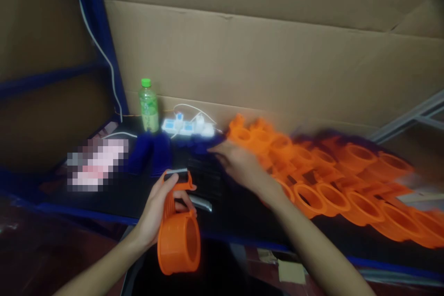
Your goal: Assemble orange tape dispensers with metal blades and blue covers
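Head view: we see the left hand (154, 212) wrapped round the grip of an orange dispenser (175, 245), its fingers curled in behind and its thumb pressed on a black piece (180, 177) at the upper end, just below a toothed strip (178, 170). The dispenser is held up at the near side of the black table (243, 222), with its ring-shaped body lowest and the round hole turned toward our right.

The right hand (243, 166) is stretched across the tabletop, its fingertips by some small dark-blue pieces (203, 144). It is blurred, so we cannot tell how far its fingers are parted or whether they have hold of a piece.

Between the hands we find dark strips (204, 178) and, nearer to us, a shiny metal piece (201, 203) close to the left fingers. To the right, more orange dispensers (367, 166) lie crowded in slanting rows. Toward the back on the left we have a green-capped bottle (149, 108), with a white power strip (187, 127) just beside it and two blue blocks (162, 153) in front. A cardboard panel (243, 55) rises behind the table, next to a blue post (100, 23) on the left.
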`<state>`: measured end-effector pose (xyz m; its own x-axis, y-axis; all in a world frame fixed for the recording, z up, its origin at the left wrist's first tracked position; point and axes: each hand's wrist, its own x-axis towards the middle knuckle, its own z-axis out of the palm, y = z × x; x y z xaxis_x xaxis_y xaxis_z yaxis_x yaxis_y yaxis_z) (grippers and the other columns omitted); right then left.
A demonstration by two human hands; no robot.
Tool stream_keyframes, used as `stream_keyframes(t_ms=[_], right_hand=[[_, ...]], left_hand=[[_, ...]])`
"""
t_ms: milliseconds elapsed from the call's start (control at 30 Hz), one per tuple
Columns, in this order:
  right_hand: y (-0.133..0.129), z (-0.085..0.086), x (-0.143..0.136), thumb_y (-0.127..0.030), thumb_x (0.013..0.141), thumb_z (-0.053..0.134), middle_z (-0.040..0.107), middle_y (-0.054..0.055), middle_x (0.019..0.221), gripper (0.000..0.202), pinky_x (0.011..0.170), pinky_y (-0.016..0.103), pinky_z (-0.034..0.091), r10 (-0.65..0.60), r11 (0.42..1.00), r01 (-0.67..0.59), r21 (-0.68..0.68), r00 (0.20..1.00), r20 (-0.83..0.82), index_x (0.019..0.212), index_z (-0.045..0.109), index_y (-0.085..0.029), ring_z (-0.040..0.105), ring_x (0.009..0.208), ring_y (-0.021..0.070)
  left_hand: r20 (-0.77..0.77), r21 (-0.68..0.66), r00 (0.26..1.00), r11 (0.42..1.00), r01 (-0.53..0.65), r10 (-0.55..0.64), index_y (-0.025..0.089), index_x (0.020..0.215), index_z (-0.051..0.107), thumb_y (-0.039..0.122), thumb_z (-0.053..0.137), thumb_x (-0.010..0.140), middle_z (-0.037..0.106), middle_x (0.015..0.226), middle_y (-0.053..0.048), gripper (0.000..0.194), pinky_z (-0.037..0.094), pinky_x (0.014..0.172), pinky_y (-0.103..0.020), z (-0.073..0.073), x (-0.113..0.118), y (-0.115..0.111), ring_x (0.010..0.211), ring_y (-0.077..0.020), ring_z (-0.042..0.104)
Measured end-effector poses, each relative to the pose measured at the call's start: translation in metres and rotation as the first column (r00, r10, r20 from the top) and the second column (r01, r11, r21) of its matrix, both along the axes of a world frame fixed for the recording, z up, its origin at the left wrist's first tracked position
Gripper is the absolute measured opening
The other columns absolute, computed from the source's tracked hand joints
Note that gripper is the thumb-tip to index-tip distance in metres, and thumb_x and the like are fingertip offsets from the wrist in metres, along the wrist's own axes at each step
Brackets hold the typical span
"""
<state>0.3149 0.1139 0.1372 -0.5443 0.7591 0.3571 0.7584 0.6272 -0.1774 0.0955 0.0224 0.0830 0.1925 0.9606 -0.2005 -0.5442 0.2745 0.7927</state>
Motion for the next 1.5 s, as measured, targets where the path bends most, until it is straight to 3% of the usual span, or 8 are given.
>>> stream_keyframes(t_ms=[200,367,567,767,900,1033,1200,1500], right_hand=[[0.063,-0.012,0.006,-0.018,0.091,0.068,0.071,0.01,0.121,0.03,0.1,0.034,0.051,0.014,0.997,0.003,-0.08,0.977,0.214,0.12,0.072,-0.019,0.066,0.112,0.0209],[0.072,-0.023,-0.012,-0.02,0.086,0.074,0.069,0.01,0.126,0.037,0.098,0.033,0.051,0.056,0.993,-0.029,-0.115,0.971,0.233,0.122,0.071,-0.021,0.065,0.116,0.0227],[0.073,-0.024,-0.02,-0.019,0.094,0.062,0.075,0.013,0.108,0.02,0.09,0.033,0.054,-0.003,0.994,0.018,-0.107,0.99,0.142,0.107,0.077,-0.016,0.07,0.102,0.0233],[0.021,-0.007,-0.042,-0.033,0.105,0.045,0.078,0.006,0.1,0.036,0.07,0.025,0.059,-0.001,0.986,-0.03,-0.166,0.983,-0.183,0.117,0.074,-0.016,0.073,0.08,0.015],[-0.038,-0.006,-0.057,-0.031,0.099,0.059,0.078,0.003,0.093,0.025,0.065,0.024,0.058,0.048,0.972,-0.168,-0.162,0.825,-0.563,0.115,0.076,-0.021,0.072,0.076,0.0144],[-0.065,-0.016,-0.06,-0.02,0.097,0.061,0.077,0.005,0.107,0.025,0.08,0.028,0.061,0.124,0.989,-0.147,-0.002,0.845,-0.52,0.118,0.074,-0.022,0.072,0.092,0.0163],[-0.064,-0.028,-0.054,-0.012,0.095,0.06,0.074,0.006,0.119,0.032,0.096,0.032,0.06,0.251,0.961,-0.179,0.213,0.888,-0.385,0.126,0.068,-0.019,0.071,0.109,0.0178],[-0.066,-0.037,-0.048,-0.005,0.093,0.06,0.071,0.012,0.123,0.04,0.097,0.036,0.062,0.403,0.879,-0.272,0.392,0.863,-0.305,0.131,0.062,-0.016,0.067,0.119,0.0216]], left_hand=[[0.028,-0.054,1.0,0.999,0.005,-0.004,0.016,0.1,0.06,0.054,0.065,0.087,0.075,0.073,-0.009,0.041,0.057,0.056,-0.036,-0.002,0.001,-0.001,0.051,-0.0239,0.07],[0.024,-0.049,0.999,0.999,-0.022,0.023,0.017,0.101,0.059,0.053,0.064,0.088,0.073,0.069,-0.006,0.039,0.058,0.057,-0.037,0.001,0.0,-0.001,0.052,-0.0242,0.07],[0.027,-0.069,0.999,0.997,-0.038,0.04,0.014,0.099,0.063,0.058,0.064,0.087,0.07,0.063,-0.006,0.046,0.058,0.06,-0.037,0.001,-0.001,0.001,0.052,-0.0242,0.07],[0.134,-0.097,0.987,0.992,-0.076,0.088,0.014,0.105,0.064,0.057,0.064,0.087,0.075,0.078,-0.01,0.047,0.058,0.061,-0.035,0.002,0.0,0.003,0.063,-0.0246,0.073],[0.194,-0.134,0.97,0.983,-0.123,0.148,0.016,0.108,0.064,0.054,0.068,0.086,0.077,0.089,-0.01,0.044,0.058,0.06,-0.031,0.004,0.0,0.004,0.069,-0.0227,0.074],[0.209,-0.148,0.966,0.981,-0.122,0.152,0.015,0.101,0.064,0.054,0.07,0.085,0.077,0.086,-0.009,0.042,0.058,0.063,-0.03,0.003,0.0,0.003,0.07,-0.0217,0.074],[0.208,-0.17,0.961,0.974,-0.146,0.181,0.017,0.096,0.06,0.051,0.074,0.082,0.077,0.081,-0.008,0.039,0.058,0.062,-0.031,0.0,0.006,0.001,0.065,-0.0214,0.074],[0.181,-0.189,0.955,0.961,-0.2,0.235,0.021,0.098,0.055,0.045,0.079,0.079,0.072,0.067,0.001,0.039,0.057,0.058,-0.029,0.001,0.009,-0.006,0.056,-0.0188,0.071]])
